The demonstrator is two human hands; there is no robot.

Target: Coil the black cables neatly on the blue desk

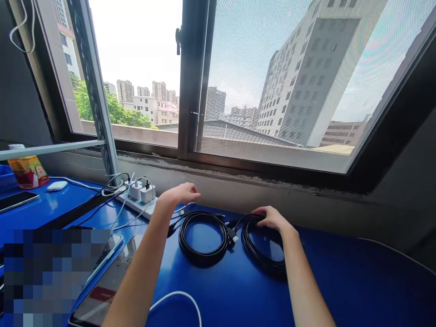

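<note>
Two coils of black cable lie side by side on the blue tabletop. My left hand [180, 194] hovers above and behind the left coil [182, 236], apart from it, with thumb and fingers slightly parted. A small red patch shows by its fingertips; I cannot make out what it is. At the far rim of the right coil [254, 254], my right hand [270, 218] closes its thumb and fingers around the cable. Between the coils lies a cable plug [233, 236] with a pale tip. My right forearm hides part of the right coil's near side.
Left of the coils sits a white power strip [148, 211] with chargers and tangled cords. A tablet [98, 286] lies under my left forearm. A white cable [177, 293] curves at the front. Behind the table [235, 299] are a wall and window; a metal shelf post [98, 86] stands left.
</note>
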